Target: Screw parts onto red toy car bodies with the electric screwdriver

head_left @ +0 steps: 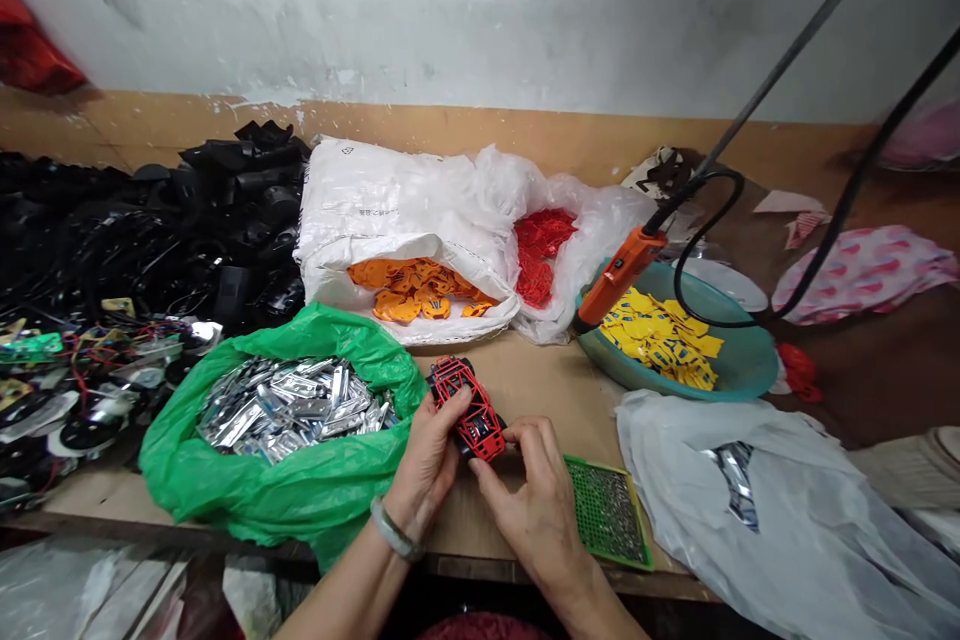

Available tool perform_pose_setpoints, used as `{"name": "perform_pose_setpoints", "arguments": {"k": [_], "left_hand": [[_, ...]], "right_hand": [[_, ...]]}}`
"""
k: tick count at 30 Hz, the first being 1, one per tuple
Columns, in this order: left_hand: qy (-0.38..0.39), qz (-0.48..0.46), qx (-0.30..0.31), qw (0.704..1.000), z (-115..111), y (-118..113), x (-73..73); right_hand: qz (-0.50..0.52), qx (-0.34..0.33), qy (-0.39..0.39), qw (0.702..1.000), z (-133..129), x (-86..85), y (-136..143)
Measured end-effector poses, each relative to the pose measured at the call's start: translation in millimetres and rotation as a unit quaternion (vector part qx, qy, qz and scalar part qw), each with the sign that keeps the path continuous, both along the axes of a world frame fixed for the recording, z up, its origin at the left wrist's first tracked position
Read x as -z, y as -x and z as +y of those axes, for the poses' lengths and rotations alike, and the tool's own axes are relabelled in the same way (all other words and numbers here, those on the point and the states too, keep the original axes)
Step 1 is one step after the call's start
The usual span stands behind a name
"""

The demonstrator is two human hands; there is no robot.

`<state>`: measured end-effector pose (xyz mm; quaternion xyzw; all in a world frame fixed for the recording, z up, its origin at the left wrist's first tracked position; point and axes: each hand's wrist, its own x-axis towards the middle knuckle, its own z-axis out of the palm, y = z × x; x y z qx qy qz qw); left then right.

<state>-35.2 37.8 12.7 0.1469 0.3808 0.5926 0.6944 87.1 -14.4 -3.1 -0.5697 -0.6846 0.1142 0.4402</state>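
Note:
A red and black toy car (466, 405) with an open cage-like frame is held over the front of the table. My left hand (433, 445) grips it from the left, thumb lying across its top. At the car's near right end is my right hand (531, 480), its thumb and index finger bent toward the car's edge; whether a small part sits between them cannot be made out. Just right of that hand lies a green grid tray (600, 505) filled with small metal screws. Left of my left hand stands a green plastic bag (217, 490) of shiny silver parts (300, 405).
An orange electric screwdriver (619, 275) hangs over a teal basin (750, 375) of yellow pieces (660, 335). White sacks with orange parts (412, 285) and red parts (541, 250) stand behind. Black parts (172, 230) and wired circuit boards (97, 370) pile up left. A white bag (795, 560) lies right.

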Motion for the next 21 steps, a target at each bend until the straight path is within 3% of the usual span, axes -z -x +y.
{"name": "perform_pose_setpoints", "arguments": {"k": [6, 9, 15, 21], "left_hand": [[0.008, -0.096, -0.024, 0.995, 3, 2, -8.5], [0.007, -0.100, -0.038, 0.994, 3, 1, -8.6], [0.016, -0.107, -0.068, 0.992, 1, -5, -8.3], [0.029, -0.101, -0.048, 0.993, -3, -2, -4.8]], "right_hand": [[0.012, 0.006, 0.040, 0.999, 10, 2.5, -6], [0.009, -0.004, 0.025, 1.000, 17, 2.6, -5], [0.023, -0.084, 0.037, 0.995, 28, 3.1, 5], [0.085, -0.068, 0.062, 0.992, 36, 17.8, 11]]}}
